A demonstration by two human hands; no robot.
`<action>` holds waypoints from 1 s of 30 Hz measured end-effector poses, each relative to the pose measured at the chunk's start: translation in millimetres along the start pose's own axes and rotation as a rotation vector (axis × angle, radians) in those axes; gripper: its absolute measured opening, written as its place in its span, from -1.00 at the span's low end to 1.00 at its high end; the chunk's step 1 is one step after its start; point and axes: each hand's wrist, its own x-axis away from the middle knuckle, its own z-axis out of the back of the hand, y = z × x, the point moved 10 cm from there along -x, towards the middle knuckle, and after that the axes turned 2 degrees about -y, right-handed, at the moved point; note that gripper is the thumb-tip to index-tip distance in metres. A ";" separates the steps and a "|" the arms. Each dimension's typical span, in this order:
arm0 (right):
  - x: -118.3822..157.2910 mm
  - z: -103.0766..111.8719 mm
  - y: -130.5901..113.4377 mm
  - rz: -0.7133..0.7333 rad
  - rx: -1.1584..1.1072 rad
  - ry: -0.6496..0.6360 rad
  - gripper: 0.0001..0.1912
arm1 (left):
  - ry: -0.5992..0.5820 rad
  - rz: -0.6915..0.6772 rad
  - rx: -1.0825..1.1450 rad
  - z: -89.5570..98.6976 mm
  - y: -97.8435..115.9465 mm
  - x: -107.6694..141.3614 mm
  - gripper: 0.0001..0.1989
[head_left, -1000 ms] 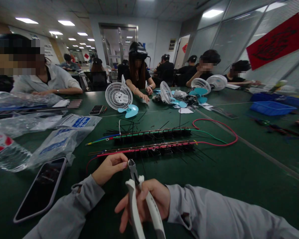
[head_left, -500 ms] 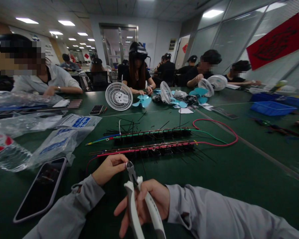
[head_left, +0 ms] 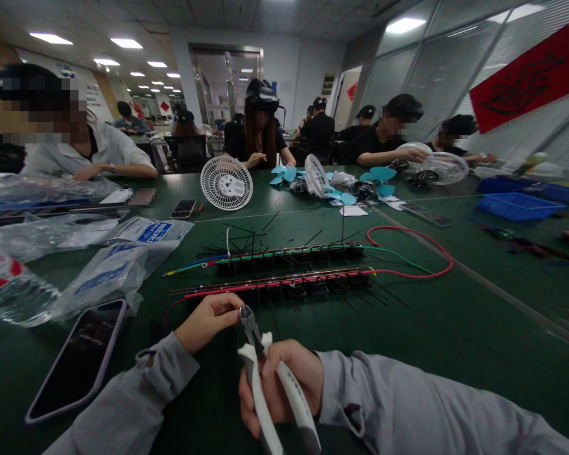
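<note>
My right hand (head_left: pixel 284 382) is wrapped round the white handles of the cutting pliers (head_left: pixel 251 325), whose jaws point up and away from me. At the jaws' tip, my left hand (head_left: pixel 211 321) has thumb and forefinger pinched together; what they hold is too small to make out. Just beyond lies a black strip with a red wire (head_left: pixel 265 285), with thin black tie ends sticking out. Behind it is a second black strip with a green wire (head_left: pixel 294 251); a white tie stands at its left end.
A phone (head_left: pixel 78 360), plastic bags (head_left: pixel 118 265) and a water bottle (head_left: pixel 14 291) are at the left. Farther back are a white fan grille (head_left: pixel 226 183), blue fan blades (head_left: pixel 382 180) and a blue tray (head_left: pixel 519 206). People sit across the table.
The fingers of my right hand have closed in round the plier handles. Across the table, a blue fan blade and a white grille have shifted right. My left hand stays in place.
</note>
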 end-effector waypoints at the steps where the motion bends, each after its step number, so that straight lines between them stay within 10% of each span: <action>1: -0.2 -1.3 -0.7 0.014 0.001 -0.010 -0.57 | 0.000 -0.001 0.002 -0.3 0.4 0.0 -0.79; 30: 10.3 -14.9 -3.1 -0.065 -0.057 0.033 -0.72 | -0.015 0.002 0.071 -1.4 -0.8 0.1 -0.80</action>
